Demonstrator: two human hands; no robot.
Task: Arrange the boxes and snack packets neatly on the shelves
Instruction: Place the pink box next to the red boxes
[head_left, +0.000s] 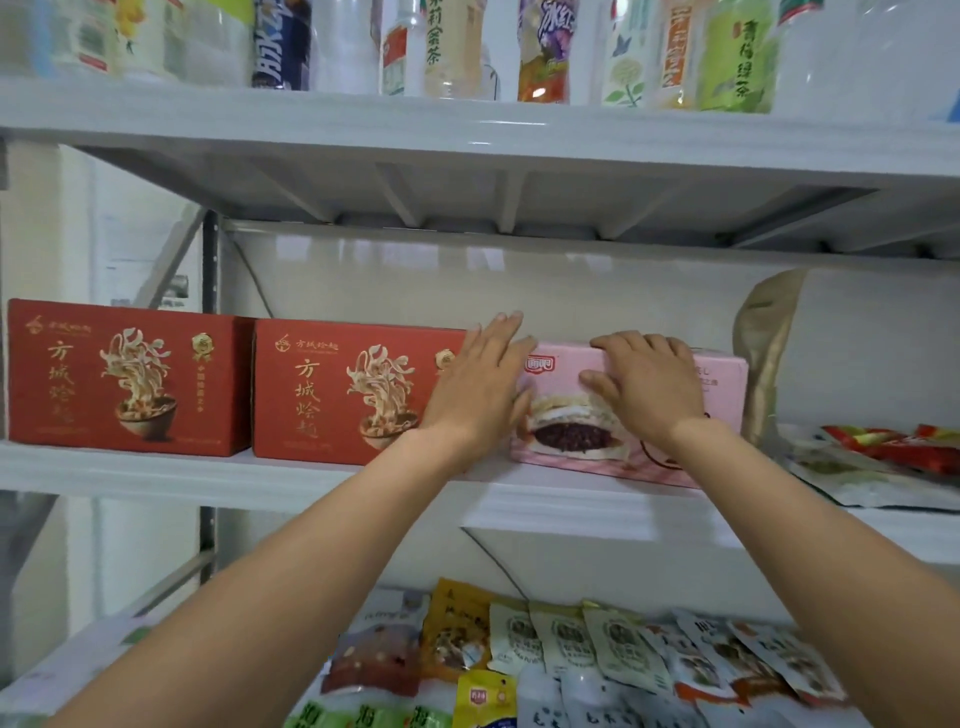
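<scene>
- The left hand (478, 387) presses flat, fingers straight, on one end of the pink box (563, 421); the right hand (647, 387) curls over its top edge
- Likely light, stiff cardboard; grip both ends, slide

The left forearm (291, 571) and the right forearm (810, 545) are bare along all that shows, from the wrists to the lower edge of the view. The left hand (480, 379) and the right hand (644, 384) are bare as well, with short nails as far as the blur lets one tell. At the right wrist's outer side, against the pink box (722, 395), sits a small dark red mark. Whether it is a worn cord or the box's print cannot be told.
</scene>
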